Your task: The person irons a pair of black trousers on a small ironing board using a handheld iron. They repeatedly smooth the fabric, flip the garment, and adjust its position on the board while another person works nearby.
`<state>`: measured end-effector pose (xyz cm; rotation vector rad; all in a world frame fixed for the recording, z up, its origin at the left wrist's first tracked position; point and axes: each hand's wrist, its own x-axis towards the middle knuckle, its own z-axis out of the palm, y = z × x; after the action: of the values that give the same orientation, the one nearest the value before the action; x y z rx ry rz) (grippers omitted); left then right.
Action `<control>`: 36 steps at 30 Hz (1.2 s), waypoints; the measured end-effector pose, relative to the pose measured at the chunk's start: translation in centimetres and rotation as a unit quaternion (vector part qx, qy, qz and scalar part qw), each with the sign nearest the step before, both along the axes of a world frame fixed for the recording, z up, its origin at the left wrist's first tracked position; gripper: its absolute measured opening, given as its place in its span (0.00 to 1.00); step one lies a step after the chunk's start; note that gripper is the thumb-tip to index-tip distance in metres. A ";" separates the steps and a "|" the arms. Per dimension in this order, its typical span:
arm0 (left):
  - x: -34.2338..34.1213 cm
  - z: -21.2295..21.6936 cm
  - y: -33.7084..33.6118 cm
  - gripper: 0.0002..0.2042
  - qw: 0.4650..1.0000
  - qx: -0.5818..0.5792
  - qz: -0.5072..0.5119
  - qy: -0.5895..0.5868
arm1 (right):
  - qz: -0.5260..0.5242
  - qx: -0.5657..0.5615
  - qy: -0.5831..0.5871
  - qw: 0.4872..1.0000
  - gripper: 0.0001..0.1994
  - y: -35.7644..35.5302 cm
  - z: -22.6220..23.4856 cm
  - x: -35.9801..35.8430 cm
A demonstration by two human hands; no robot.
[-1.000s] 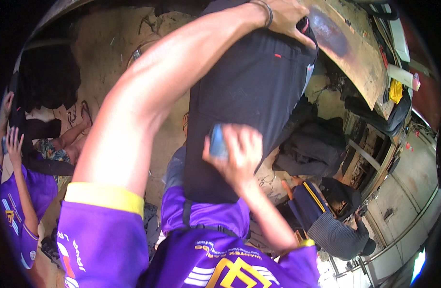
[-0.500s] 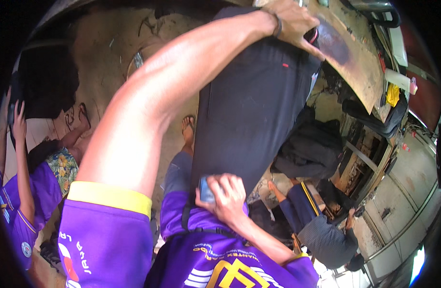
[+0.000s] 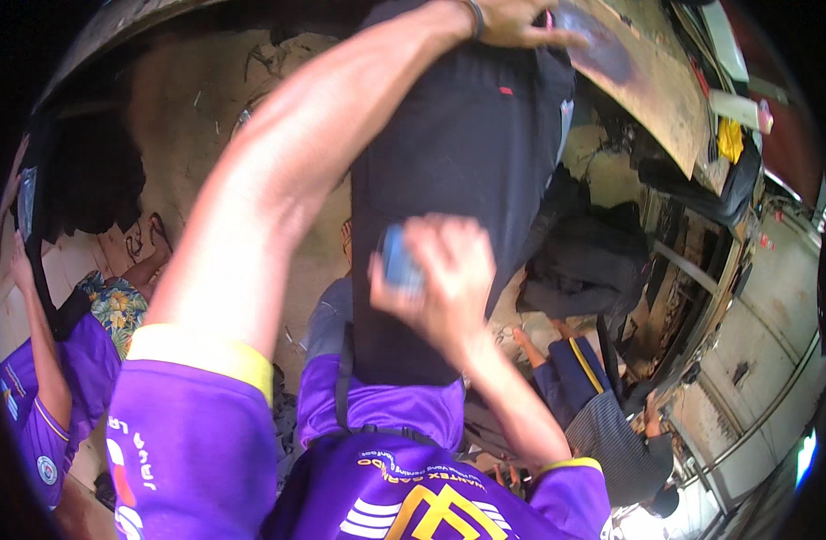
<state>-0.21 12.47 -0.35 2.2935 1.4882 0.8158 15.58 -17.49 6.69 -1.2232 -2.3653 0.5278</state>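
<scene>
A pair of black trousers [image 3: 458, 162], by its look, lies lengthwise in front of me, with a small red tag near its far end. My right hand [image 3: 453, 270] is closed round a small blue block [image 3: 401, 261], over the nearer half of the black cloth; motion blurs the fingers. I cannot make out whether the block touches the cloth. My left hand [image 3: 521, 22] reaches to the far end of the garment, fingers stretched out, partly cut off by the top edge. A small dark and pink thing shows beside its fingers.
A worn wooden board [image 3: 647, 90] with a dark stain lies at the far right. Black cloth [image 3: 584, 270] is heaped to the right. One person [image 3: 620, 441] sits lower right; another in purple [image 3: 58, 387] is at the left, near more black cloth [image 3: 89, 171].
My right hand has moved away from me along the black cloth with the blue block. My left hand has shifted slightly up and left in the view.
</scene>
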 end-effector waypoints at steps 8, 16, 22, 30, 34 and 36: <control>0.7 -1.6 0.9 0.33 0.998 0.029 0.041 0.025 | -0.138 -0.148 0.145 0.968 0.25 -16.3 0.8 7.4; 0.8 -0.3 -7.9 0.44 0.960 0.126 0.242 0.066 | -0.335 -0.530 0.305 0.717 0.35 -28.0 -6.3 16.5; -0.7 -6.8 -28.2 0.44 0.850 -0.163 0.328 -0.378 | -0.353 -0.531 0.168 0.751 0.23 -35.1 -7.2 19.8; 5.3 -4.2 -55.2 0.27 0.886 -0.182 0.375 -0.203 | -0.288 -0.418 0.000 0.861 0.49 -34.4 -3.5 25.4; -3.8 1.1 -48.2 0.23 0.899 -0.188 0.378 -0.115 | -0.192 -0.312 0.062 0.928 0.53 -26.1 -0.8 21.0; -5.0 3.1 -42.9 0.27 0.943 -0.096 0.318 0.037 | -0.204 -0.349 0.112 0.908 0.58 -22.5 -0.7 18.5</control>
<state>-5.23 -30.44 2.74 1.7197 2.2777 0.6882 34.09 -39.95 6.01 -1.7761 -1.6842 1.3493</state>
